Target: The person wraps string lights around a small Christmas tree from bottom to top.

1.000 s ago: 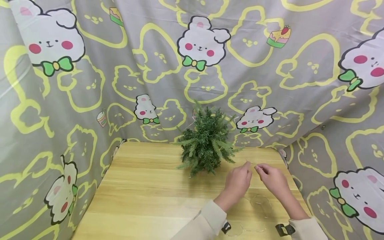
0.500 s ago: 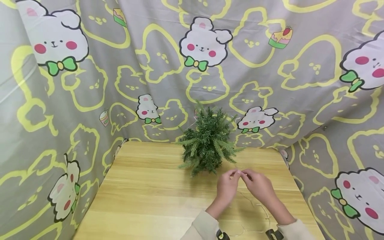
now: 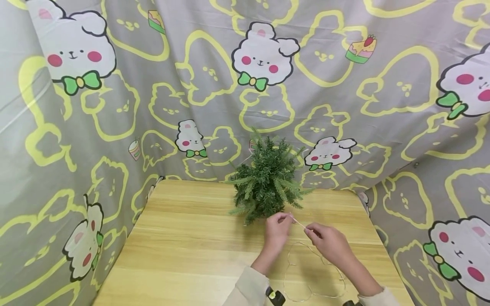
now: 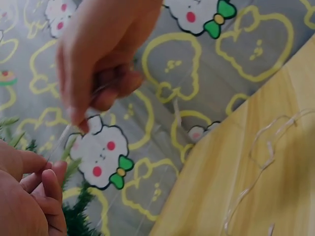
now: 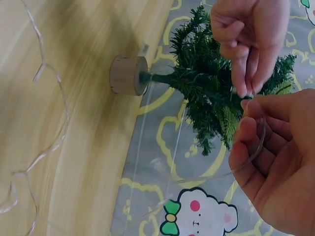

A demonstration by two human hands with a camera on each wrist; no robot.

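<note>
A string of fairy lights (image 3: 300, 223), thin clear wire with short side stubs, runs straight between my two hands in the head view. My left hand (image 3: 277, 233) pinches it between thumb and fingers, close by the lower right branches of a small artificial Christmas tree (image 3: 266, 180). To the right, my right hand (image 3: 330, 244) pinches the same wire between thumb and forefinger. The right wrist view shows the wire curving past the right hand's fingers (image 5: 248, 135). More of the light string (image 4: 243, 194) lies in loops on the table, in the left wrist view.
The tree's round wooden base (image 5: 129, 75) stands on the wood-grain table (image 3: 172, 238), near its back edge. A grey curtain (image 3: 214, 97) with rabbit prints hangs behind the table and along both sides.
Both hands have moved left toward the tree. They came together at the wire half a second ago, then drew apart, with the wire now stretched between them.
</note>
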